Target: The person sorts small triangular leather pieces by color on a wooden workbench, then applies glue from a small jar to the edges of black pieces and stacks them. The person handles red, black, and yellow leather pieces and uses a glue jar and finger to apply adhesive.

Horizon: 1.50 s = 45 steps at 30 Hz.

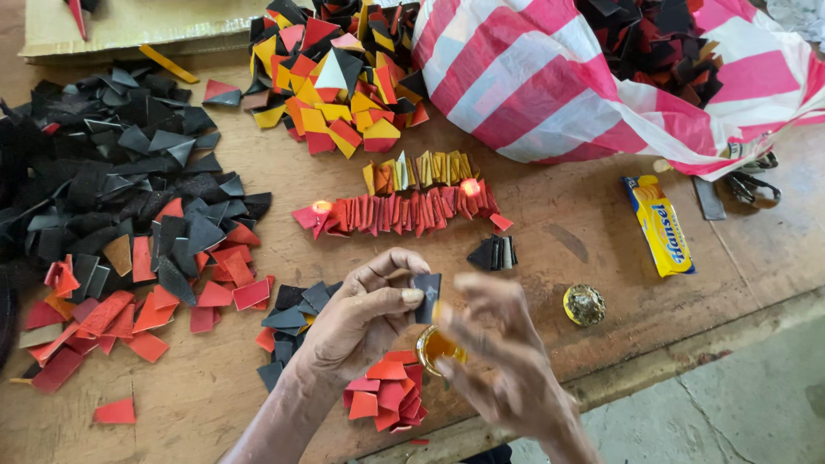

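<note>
Small black piece pinched upright between thumb and fingers of left hand, low centre of frame, above front edge of the wooden counter. Right hand just beside it, motion-blurred, fingers loosely curled near the piece and over a small open jar of amber glue; cannot tell whether right hand grips anything. Jar sits between the two hands. Below left hand a small heap of red pieces; behind the wrist a few dark grey pieces. Round gold lid lies on counter right of the hands, apart. Further back, a row of folded red pieces stood on edge, a shorter yellow row touching it behind, and a small black stack near its right end. Far left, big pile of black pieces with loose red ones along its near side. Top centre, mixed red-yellow-black pile. Top right, red-and-white striped plastic bag holding more pieces. Yellow-and-blue packet lies flat right of the rows.
</note>
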### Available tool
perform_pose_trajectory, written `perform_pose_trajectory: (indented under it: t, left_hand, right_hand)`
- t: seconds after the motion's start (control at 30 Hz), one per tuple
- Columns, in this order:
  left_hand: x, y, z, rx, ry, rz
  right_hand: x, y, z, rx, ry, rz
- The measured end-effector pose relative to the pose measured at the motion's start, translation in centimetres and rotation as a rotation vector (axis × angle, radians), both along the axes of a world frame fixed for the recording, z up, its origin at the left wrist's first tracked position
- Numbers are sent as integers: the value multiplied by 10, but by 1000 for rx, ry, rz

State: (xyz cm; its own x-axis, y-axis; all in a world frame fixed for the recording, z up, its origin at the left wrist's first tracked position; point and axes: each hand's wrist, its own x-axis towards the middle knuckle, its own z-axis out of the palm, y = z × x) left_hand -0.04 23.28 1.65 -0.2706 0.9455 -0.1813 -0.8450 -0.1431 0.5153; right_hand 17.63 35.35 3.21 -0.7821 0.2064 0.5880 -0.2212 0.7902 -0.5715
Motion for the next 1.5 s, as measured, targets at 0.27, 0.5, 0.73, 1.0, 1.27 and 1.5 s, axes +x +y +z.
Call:
perform_pose_trajectory:
  t: [0.27,0.5,0.73,1.0,1.27,1.5]
  left_hand:
    - [-7,30,-17,-21,1619,456]
    - [-18,70,-37,305,2006,360]
    - [-15,82,-52,299,2145,274]
    - [-13,84,-58,257,2109,99]
    - [-37,53,-9,57,1893,254]
    - [-62,-15,12,-305,1853,94]
  right_hand:
    - [33,25,-18,-306,-59,-342]
    - [34,37,-40,-567,-133,-447]
    - [39,38,-48,-631,-185,-483]
    - [38,39,-47,-589,-205,-453]
    - [34,23,-12,-440,-141,-364]
    - [30,12,11,-364,-176,-309]
